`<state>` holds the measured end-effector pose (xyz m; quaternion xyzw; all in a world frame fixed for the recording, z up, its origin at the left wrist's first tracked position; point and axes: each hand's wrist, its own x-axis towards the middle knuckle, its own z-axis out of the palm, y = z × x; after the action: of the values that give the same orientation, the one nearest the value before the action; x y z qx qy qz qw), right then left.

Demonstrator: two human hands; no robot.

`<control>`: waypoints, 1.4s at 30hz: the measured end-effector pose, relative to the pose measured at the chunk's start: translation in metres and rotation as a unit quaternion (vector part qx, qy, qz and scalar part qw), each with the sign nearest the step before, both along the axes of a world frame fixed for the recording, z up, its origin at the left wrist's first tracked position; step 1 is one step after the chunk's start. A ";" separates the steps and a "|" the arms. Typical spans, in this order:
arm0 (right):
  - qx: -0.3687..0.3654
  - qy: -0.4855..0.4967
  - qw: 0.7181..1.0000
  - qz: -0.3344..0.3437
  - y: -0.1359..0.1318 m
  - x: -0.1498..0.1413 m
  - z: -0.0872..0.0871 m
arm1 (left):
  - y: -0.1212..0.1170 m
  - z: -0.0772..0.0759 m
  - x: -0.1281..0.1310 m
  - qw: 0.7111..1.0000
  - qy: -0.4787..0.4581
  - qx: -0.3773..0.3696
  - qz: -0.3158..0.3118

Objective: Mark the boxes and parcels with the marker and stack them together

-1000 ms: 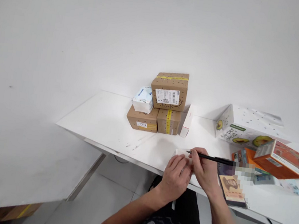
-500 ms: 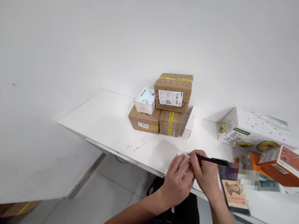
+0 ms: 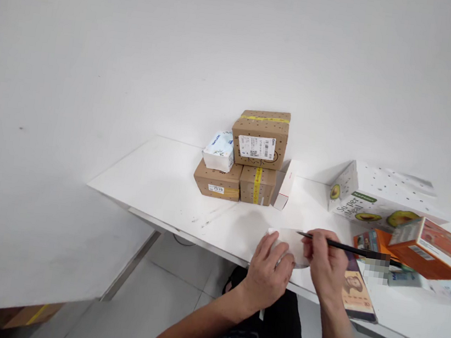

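My left hand (image 3: 269, 269) presses its curled fingers onto a piece of white paper (image 3: 288, 240) near the table's front edge, covering much of it. Just to the right, my right hand (image 3: 326, 265) pinches a long, thin black pen (image 3: 342, 245). The pen's point hovers over or touches the upper part of the paper; I cannot tell which. A dark booklet with a portrait picture (image 3: 358, 297) lies beside my right hand, which partly hides it.
Stacked cardboard boxes (image 3: 260, 129) and a tissue pack (image 3: 219, 151) stand at the back. A narrow white box (image 3: 286, 185) leans beside them. On the right are a white avocado carton (image 3: 388, 196) and an orange box (image 3: 433, 249). The white table (image 3: 157, 182) meets the wall.
My right hand has moved right, away from my left hand, with the pen still in its grip. More of the white paper now shows between the hands. The left hand has stayed put.
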<state>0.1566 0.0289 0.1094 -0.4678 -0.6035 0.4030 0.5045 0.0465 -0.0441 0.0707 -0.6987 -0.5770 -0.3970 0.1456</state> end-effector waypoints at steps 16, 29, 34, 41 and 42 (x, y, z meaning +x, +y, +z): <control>-0.136 -0.533 0.834 0.040 0.030 0.059 -0.087 | -0.001 0.000 -0.001 1.000 0.007 0.011 -0.004; -0.138 -0.569 0.794 -0.165 -0.008 0.124 -0.102 | -0.004 -0.004 -0.003 0.999 0.018 -0.025 -0.018; -0.105 -0.530 0.826 -0.162 0.002 0.121 -0.105 | -0.009 0.003 0.000 0.999 0.016 -0.015 0.034; -0.222 -0.136 0.959 -0.114 -0.010 0.133 -0.072 | -0.017 0.001 -0.004 1.000 -0.010 0.010 0.019; -0.238 -0.037 0.967 -0.088 -0.018 0.133 -0.063 | -0.019 -0.001 -0.005 0.999 -0.025 0.021 0.015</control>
<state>0.2896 0.0108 0.0463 -0.6403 -0.4650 0.4717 0.3890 0.0413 -0.0630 0.0701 -0.6768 -0.5820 -0.4243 0.1519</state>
